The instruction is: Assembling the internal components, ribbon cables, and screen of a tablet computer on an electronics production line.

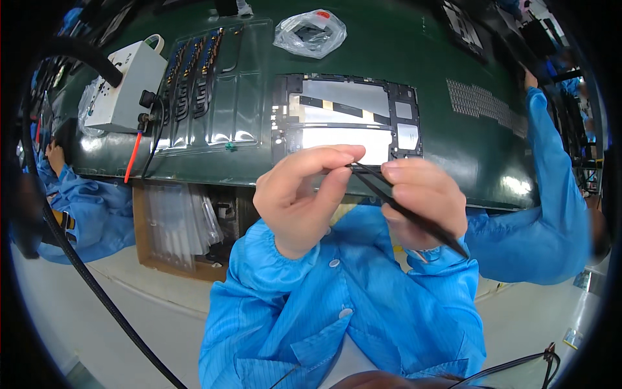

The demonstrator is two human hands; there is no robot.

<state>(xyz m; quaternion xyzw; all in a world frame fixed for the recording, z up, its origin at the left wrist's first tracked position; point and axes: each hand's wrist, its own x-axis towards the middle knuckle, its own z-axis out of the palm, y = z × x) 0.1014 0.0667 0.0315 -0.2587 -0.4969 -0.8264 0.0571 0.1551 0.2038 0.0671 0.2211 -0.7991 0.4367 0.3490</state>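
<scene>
My right hand is closed around a pair of black tweezers, whose tips point left toward my other hand. The thumb and forefinger of my left hand are pinched together at those tips. Whatever sits between them is too small to make out. Just beyond both hands, a tablet-like device housing lies open on the green bench, with a black frame and silver-white inside. A dark strip with tan patches runs across it. My hands hide part of its near edge.
A clear tray with rows of small black parts lies left, beside a grey box with cables. A plastic bag lies at the back; small metallic pieces lie right. A cardboard box stands below the bench edge. Co-workers' blue sleeves flank me.
</scene>
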